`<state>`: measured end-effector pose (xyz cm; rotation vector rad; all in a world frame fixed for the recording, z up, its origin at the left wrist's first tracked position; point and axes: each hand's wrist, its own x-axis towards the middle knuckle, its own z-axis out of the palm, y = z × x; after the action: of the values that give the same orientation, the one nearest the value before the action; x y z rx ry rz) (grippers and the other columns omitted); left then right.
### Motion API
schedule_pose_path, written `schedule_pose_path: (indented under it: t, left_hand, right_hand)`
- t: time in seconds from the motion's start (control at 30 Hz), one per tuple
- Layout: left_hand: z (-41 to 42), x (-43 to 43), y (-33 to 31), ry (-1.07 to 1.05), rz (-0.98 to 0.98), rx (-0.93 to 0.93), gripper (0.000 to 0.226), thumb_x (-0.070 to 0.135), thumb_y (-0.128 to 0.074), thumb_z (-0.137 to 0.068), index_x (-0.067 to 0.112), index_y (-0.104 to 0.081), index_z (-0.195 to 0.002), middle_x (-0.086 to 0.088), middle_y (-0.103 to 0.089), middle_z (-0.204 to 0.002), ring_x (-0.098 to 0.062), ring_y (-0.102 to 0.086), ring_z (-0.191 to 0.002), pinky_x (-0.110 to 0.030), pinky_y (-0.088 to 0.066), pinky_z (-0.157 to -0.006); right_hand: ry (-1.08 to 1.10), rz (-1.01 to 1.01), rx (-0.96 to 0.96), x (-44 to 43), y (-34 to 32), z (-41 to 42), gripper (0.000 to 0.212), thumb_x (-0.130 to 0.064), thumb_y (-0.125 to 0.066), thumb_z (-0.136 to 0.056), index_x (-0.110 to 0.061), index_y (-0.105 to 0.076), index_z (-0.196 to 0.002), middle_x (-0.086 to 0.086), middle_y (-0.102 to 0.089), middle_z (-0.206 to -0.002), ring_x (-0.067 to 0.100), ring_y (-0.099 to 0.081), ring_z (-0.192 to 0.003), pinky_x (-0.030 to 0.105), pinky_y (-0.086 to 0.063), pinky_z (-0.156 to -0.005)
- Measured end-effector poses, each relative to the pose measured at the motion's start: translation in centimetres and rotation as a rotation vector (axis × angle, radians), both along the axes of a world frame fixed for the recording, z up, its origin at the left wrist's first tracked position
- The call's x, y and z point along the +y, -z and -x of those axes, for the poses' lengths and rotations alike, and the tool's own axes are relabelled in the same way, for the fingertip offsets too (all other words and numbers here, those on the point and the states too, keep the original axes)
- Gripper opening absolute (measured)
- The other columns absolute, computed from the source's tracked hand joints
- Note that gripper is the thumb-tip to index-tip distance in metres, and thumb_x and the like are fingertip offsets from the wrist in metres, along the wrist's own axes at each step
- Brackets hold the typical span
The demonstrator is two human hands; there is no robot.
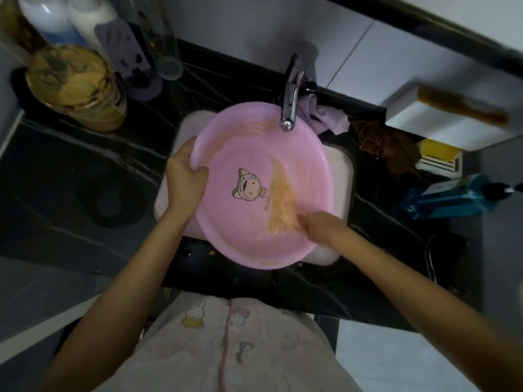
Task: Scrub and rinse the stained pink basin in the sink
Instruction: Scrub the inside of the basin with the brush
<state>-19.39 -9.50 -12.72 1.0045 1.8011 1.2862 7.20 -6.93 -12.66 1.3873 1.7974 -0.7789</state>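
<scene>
Grime sets the job: a long yellowish streak (281, 198) runs down the right inner wall of the pink basin (240, 230). The basin sits tilted across the white sink (341, 165) under the faucet (288, 111), its near rim overhanging the dark surface (70, 171).

Of the two hands, the left hand (185, 172) grips the left rim, thumb lying inside the bowl, and steadies it. The right hand (318, 226) touches the lower end of the streak. Its fingers are blurred, so I cannot tell whether they are spread flat or wrapped round a pad or cloth.

The scrubbing likely goes best in short, overlapping strokes up the streak toward the faucet, pressing against the wall while the left grip stays firm. A basin perched this way could rock or slide.

A fainter smear (259, 127) below the spout and residue along the near rim (263, 261) look to need the same work. Lighter pressure seems wise beside the cartoon print (249, 184).

No stream of water shows, so rinsing appears not yet begun. Tipping the bowl toward the sink should keep dirty water off the surface.
</scene>
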Motion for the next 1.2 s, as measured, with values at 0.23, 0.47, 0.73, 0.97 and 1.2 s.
schedule_pose_path:
  t: [0.23,0.47,0.73,0.97,1.2]
  left_hand:
    - [-0.5,0.5,0.7,-0.030,-0.004,0.023,0.052,-0.012,-0.050,-0.069,0.013,-0.066,-0.111,0.004,-0.068,-0.097,-0.004,-0.064,-0.088,-0.022,-0.055,-0.077]
    - [-0.6,0.3,0.8,-0.055,0.007,-0.001,0.053,-0.012,-0.048,-0.071,0.012,-0.065,-0.115,0.003,-0.067,-0.099,-0.008,-0.064,-0.092,-0.023,-0.056,-0.079]
    - [-0.5,0.4,1.3,-0.052,0.024,-0.005,0.050,-0.008,-0.055,-0.075,0.017,-0.064,-0.117,0.003,-0.069,-0.102,-0.008,-0.066,-0.093,-0.031,-0.058,-0.079]
    - [-0.8,0.3,0.1,-0.032,0.017,0.001,0.051,-0.009,-0.049,-0.075,0.027,-0.062,-0.108,0.020,-0.062,-0.090,0.015,-0.059,-0.081,-0.011,-0.051,-0.071]
    - [-0.9,0.2,-0.4,-0.040,0.016,0.023,0.053,-0.010,-0.044,-0.072,0.017,-0.065,-0.113,0.011,-0.064,-0.093,0.003,-0.059,-0.081,-0.010,-0.051,-0.071]
  right_hand:
    - [0.318,0.316,0.345,-4.7,-4.8,7.4,0.038,-0.023,-0.034,-0.101,-0.007,-0.047,-0.134,0.019,-0.063,-0.100,0.017,-0.051,-0.057,0.023,-0.038,-0.047]
    - [0.656,0.330,0.547,-6.6,-7.1,9.9,0.038,-0.029,-0.034,-0.102,-0.018,-0.045,-0.136,0.004,-0.045,-0.063,0.014,-0.038,-0.044,0.015,-0.032,-0.034]
    - [0.715,0.250,0.571,-6.4,-8.3,11.4,0.034,-0.020,-0.035,-0.102,-0.007,-0.052,-0.129,0.003,-0.043,-0.060,0.012,-0.038,-0.045,0.015,-0.033,-0.034]
    - [0.381,0.078,0.433,-10.9,-8.5,9.3,0.028,-0.020,-0.035,-0.100,-0.003,-0.052,-0.113,0.016,-0.061,-0.094,0.030,-0.060,-0.084,0.034,-0.048,-0.073]
    - [0.487,-0.028,0.550,-11.2,-7.7,11.2,0.032,-0.013,-0.036,-0.098,-0.006,-0.048,-0.127,0.018,-0.061,-0.101,0.033,-0.060,-0.093,0.039,-0.049,-0.080]
